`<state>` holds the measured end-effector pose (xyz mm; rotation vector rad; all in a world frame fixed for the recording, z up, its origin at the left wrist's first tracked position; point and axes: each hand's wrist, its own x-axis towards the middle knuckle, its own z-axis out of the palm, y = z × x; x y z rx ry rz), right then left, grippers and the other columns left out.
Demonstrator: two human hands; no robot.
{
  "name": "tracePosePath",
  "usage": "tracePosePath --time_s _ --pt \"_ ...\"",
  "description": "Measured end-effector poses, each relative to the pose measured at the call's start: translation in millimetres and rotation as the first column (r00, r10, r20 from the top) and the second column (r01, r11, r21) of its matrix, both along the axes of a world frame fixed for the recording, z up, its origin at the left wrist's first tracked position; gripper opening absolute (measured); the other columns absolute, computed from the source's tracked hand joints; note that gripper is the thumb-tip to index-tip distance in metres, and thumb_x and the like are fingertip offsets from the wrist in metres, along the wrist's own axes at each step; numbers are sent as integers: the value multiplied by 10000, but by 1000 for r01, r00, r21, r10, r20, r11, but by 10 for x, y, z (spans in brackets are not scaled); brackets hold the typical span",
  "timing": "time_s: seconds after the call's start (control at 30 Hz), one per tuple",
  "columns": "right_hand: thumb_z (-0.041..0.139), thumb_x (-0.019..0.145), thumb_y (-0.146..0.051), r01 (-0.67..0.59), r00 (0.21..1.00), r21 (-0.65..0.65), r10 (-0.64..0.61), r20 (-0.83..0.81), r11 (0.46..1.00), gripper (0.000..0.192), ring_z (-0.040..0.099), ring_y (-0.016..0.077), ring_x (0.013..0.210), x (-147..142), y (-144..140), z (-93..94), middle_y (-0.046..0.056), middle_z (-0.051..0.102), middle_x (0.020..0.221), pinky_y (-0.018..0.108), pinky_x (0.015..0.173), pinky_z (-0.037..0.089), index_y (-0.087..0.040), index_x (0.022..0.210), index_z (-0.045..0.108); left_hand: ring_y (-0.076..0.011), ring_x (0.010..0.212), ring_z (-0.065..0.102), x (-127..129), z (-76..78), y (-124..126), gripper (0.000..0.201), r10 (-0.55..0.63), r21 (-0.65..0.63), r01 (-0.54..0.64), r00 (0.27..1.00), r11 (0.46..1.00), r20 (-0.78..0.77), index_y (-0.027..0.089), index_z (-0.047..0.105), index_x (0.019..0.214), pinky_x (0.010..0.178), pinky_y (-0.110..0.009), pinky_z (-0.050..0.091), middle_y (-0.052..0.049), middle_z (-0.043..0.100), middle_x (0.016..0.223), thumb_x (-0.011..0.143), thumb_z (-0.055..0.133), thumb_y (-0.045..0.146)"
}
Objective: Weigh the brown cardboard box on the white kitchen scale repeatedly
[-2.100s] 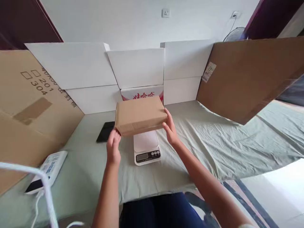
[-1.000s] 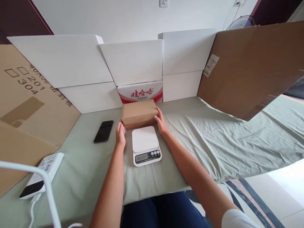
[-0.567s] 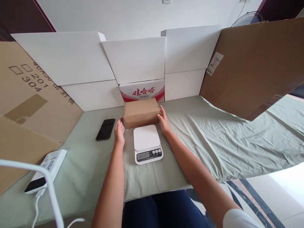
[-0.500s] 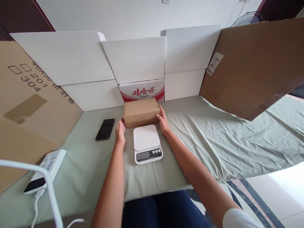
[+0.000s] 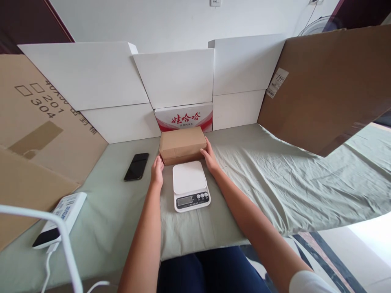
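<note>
A small brown cardboard box (image 5: 183, 142) lies closed on the green cloth, just behind a white kitchen scale (image 5: 190, 181). My left hand (image 5: 157, 169) grips the box at its near left corner, with the fingers curled against the side. On the opposite end, my right hand (image 5: 209, 156) holds the box, thumb toward the front face and fingers along the right side. The scale's plate carries nothing, and its display looks blank. To the left of my left hand lies a black smartphone (image 5: 136, 167).
White boxes (image 5: 174, 77) stand stacked along the back, one with red lettering. Large cardboard boxes flank the cloth at left (image 5: 61, 146) and right (image 5: 324, 89). A white power bank (image 5: 65, 215) with a cable lies at the left, near a curved white tube (image 5: 65, 240).
The whole view has shifted very slightly. Both hands stay on the cardboard box, which keeps its place behind the scale.
</note>
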<state>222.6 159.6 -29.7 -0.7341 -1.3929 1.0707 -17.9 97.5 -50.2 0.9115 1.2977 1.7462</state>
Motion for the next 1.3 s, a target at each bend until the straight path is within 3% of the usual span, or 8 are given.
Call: tracePosePath --time_s 0.13,0.33,0.5,0.7,0.93,1.13,1.3 --pt "595 891 -529 9 1000 52 -10 24 999 806 212 255 1591 -10 -40 -3 9 305 1689 451 1300 209 -279 1596 296 -316 1464 439 -6 73 -23 814 38 -8 -37 998 999 40 175 598 1401 1193 -457 334 -200 486 1553 812 584 737" --pt "584 909 -610 49 998 158 -56 39 986 876 206 272 1591 39 -190 10 33 169 1729 455 1300 204 -279 1622 198 -335 1462 438 36 243 -188 839 69 159 -67 998 985 -5 190 631 1375 1185 -467 349 -206 519 1524 766 604 767" --pt "587 911 -625 50 993 216 -71 91 975 925 121 274 1613 270 -421 -8 53 156 1728 469 1324 126 -274 1635 130 -348 1450 452 150 220 -536 770 35 234 -18 997 972 -71 187 614 1403 1185 -466 360 -187 538 1513 815 626 683" --pt "588 920 -611 -38 985 228 -2 173 973 890 121 281 1615 638 -771 -174 -7 131 1733 503 1327 138 -368 1629 107 -373 1456 436 274 165 -1040 743 -26 274 57 993 960 -117 185 615 1411 1197 -490 358 -170 591 1461 828 628 644" --pt "576 912 -631 -74 970 242 14 241 968 835 210 324 1582 724 -965 -178 25 277 1678 558 1307 207 -386 1611 190 -407 1407 490 283 112 -1447 782 31 161 -14 994 987 -103 178 597 1428 1168 -562 385 -188 637 1393 807 628 652" --pt "552 916 -637 -56 969 245 -7 248 968 767 308 346 1521 699 -984 -98 51 338 1622 557 1240 337 -386 1578 257 -402 1370 533 261 54 -1527 717 64 118 -51 992 992 -109 207 633 1398 1142 -578 417 -170 655 1375 818 616 628" --pt "552 916 -632 -53 970 254 -11 244 966 724 362 347 1481 704 -1017 -87 62 377 1585 540 1210 374 -376 1550 312 -403 1382 520 263 48 -1563 698 75 119 -62 991 991 -108 209 638 1394 1145 -576 413 -163 640 1401 829 613 618"
